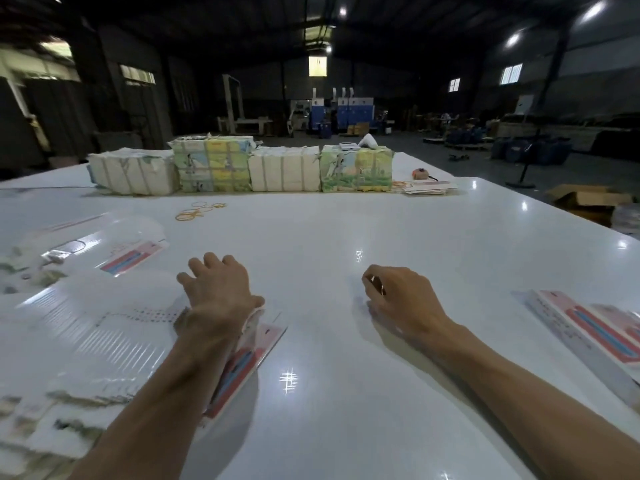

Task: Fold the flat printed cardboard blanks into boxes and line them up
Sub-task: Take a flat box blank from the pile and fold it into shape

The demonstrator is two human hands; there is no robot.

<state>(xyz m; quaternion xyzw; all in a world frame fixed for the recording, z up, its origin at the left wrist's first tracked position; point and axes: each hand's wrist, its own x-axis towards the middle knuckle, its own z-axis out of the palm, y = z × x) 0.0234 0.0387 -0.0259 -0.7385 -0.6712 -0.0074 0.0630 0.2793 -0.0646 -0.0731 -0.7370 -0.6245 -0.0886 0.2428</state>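
Left hand [218,285]: fingers spread, gripping nothing. The blanks [104,334] lie under its wrist and to its left.
Right hand [398,292]: loosely curled, apparently empty, over the table [346,220].
Boxes [588,327]: well right of the right hand.
Step, judged: taking one blank.
Method: lift only the top sheet by its edge and steady the stack.

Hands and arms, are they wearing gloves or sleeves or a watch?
No gloves: the left hand and right hand are bare. No sleeves show either: everything is uncovered all the way down to the picture's edge. No watch or bracelet is visible. Something small glints at the right fingers, too blurred to name.
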